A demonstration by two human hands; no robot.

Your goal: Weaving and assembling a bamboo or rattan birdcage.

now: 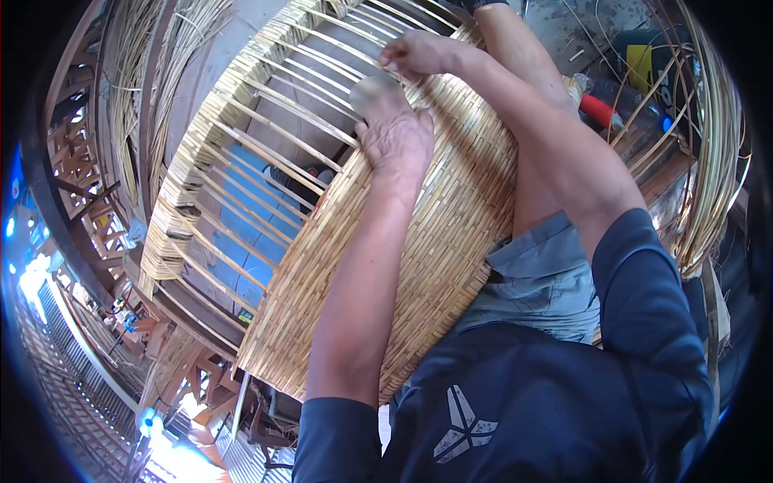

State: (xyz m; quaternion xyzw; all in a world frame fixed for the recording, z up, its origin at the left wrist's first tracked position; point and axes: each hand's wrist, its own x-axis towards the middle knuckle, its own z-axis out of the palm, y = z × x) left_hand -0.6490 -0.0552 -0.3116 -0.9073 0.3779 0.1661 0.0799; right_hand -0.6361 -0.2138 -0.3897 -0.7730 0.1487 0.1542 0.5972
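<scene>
A woven panel of tan reed-like strands (435, 217) lies slantwise in front of me, its far-left side a row of bare slats (287, 138). My left hand (396, 143) rests on the border between weave and slats, thumb and outer finger apart. A blurred round patch hides its other fingertips. Just beyond it, my right hand (423, 56) is closed in a pinch over the same border. What its fingers hold, if anything, is too small to make out.
A frame edge wrapped in pale strands (233, 76) runs along the slats' far ends. Bundles of loose strands hang at the upper left (133, 105) and right (713, 177). My bare leg (527, 60) lies along the panel's right side, near a red cylindrical object (597, 111).
</scene>
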